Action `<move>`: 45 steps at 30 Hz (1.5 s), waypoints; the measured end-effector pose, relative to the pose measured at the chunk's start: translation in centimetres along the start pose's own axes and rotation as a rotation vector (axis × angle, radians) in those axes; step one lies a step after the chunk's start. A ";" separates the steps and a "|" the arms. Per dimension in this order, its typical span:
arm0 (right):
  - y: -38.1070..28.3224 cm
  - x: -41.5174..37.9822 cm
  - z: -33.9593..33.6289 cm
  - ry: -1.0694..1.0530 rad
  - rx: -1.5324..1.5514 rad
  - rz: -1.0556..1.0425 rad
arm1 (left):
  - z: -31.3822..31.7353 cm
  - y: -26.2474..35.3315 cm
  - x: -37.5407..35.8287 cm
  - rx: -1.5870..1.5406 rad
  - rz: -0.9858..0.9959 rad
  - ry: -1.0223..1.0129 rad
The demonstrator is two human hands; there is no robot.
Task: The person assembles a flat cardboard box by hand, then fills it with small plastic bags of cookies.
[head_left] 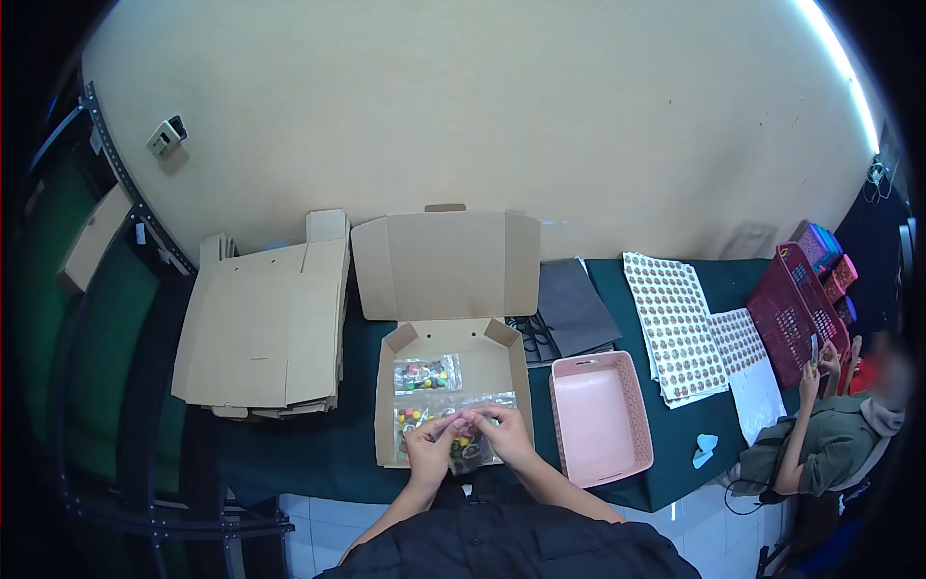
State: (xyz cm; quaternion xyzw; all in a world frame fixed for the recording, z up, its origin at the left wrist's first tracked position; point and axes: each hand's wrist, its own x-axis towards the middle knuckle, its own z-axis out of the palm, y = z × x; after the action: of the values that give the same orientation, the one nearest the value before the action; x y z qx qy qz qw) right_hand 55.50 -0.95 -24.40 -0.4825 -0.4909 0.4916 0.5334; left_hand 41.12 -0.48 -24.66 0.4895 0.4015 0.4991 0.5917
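My left hand [430, 446] and my right hand [504, 434] meet over the front of an open cardboard box [384, 386]. Both are closed, pinching the top of a clear plastic bag of colourful candies [467, 452] between them. Inside the box, a similar candy bag [427, 373] lies toward the back left. More clear bags with coloured candies [410, 417] lie below it, partly hidden by my hands. The box lid [448, 265] stands raised against the wall.
Flattened cardboard boxes [265, 323] are stacked at left. Right of the box are black paper bags [576, 307], a pink basket [600, 415], sticker sheets [675, 328] and a maroon basket [793, 314]. Another person [830, 444] stands at the far right, hands raised.
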 end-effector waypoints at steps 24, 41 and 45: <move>0.6 -1.1 0.7 -0.105 0.169 0.131 | -0.4 -2.3 0.1 -0.190 -0.145 -0.076; 1.0 -1.9 1.9 -0.030 0.176 0.159 | -0.9 -2.1 -0.8 -0.105 -0.105 -0.102; 2.0 -2.0 1.3 -0.030 0.321 0.280 | -0.6 -1.8 -1.4 -0.077 -0.110 -0.165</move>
State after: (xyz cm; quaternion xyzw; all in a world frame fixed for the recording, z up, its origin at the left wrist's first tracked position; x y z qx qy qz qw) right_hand 54.00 -2.83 -26.41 -0.4477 -0.3422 0.6399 0.5225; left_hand 40.60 -1.81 -26.53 0.4830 0.3581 0.4387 0.6678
